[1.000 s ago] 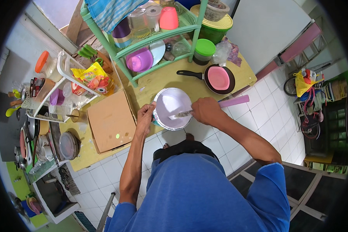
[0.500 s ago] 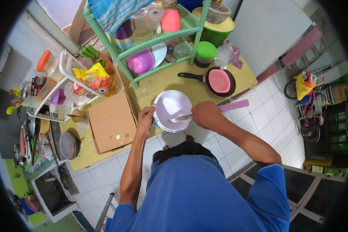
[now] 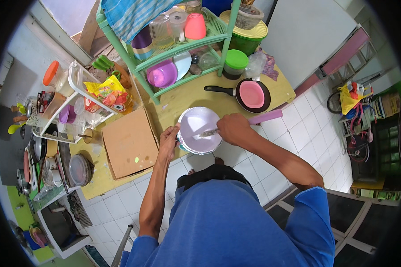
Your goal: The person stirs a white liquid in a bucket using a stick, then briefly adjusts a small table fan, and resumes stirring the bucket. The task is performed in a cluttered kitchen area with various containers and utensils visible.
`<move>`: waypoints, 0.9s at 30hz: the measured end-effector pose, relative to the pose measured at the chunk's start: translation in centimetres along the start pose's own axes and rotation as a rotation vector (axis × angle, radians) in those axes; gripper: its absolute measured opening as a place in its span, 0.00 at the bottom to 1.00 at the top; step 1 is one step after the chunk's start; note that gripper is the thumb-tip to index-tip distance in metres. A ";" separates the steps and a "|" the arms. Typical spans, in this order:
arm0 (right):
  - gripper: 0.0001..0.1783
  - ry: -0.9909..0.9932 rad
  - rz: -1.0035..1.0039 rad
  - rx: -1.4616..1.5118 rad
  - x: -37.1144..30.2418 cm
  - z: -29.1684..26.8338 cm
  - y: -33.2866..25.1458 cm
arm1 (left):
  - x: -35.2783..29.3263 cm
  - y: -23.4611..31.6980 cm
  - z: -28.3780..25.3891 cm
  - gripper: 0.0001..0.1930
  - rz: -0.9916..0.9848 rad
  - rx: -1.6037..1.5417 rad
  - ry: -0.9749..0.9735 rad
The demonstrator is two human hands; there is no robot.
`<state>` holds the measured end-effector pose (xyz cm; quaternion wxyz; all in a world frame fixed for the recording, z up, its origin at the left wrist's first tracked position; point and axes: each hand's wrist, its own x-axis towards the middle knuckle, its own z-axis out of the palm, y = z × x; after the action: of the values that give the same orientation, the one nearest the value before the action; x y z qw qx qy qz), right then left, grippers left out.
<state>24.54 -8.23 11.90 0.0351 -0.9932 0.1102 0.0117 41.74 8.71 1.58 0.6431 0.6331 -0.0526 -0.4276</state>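
Observation:
A round white bucket with a pale inside is held in front of me at the table's front edge. My left hand grips its left rim, fingers closed, thumb near the top. In my right hand, closed in a fist over the right rim, is a long utensil with a flat pink-purple handle. The handle sticks out to the right, while the greyish end points left and down into the bucket. I cannot make out the exact kind of utensil, nor clearly what lies at the bottom.
Behind the bucket, a black frying pan holding a pink bowl rests on the yellow table. A cardboard box lies to the left. A green rack with cups and bowls stands at the back; a white rack is farther left.
My right hand has shifted slightly left and up with the utensil, whose end has moved a little inside the bucket. My left hand keeps its hold on the rim.

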 end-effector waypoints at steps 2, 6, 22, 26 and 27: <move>0.08 0.093 0.019 -0.054 0.6 0.8 0.7 | 0.2 0.0 0.0 0.15 -0.004 -0.003 -0.008; 0.08 -0.108 0.068 -0.071 0.2 -0.4 1.2 | 0.2 0.0 0.0 0.14 -0.034 -0.074 -0.017; 0.08 -0.163 -0.079 -0.137 1.5 -1.1 -0.7 | 2.4 -3.3 -2.8 0.14 -0.148 -0.292 -0.209; 0.07 -0.114 -0.147 -0.091 2.4 0.2 -1.4 | 2.3 -3.4 -2.5 0.14 -0.151 -0.269 -0.155; 0.07 -0.071 -0.137 -0.117 2.8 0.5 -1.4 | 1.9 -3.1 -2.4 0.14 -0.154 -0.265 -0.142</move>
<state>27.54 -7.48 11.39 -0.0185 -0.9977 0.0400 0.0510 42.89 9.91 -2.42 0.6811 0.5128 0.0077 -0.5226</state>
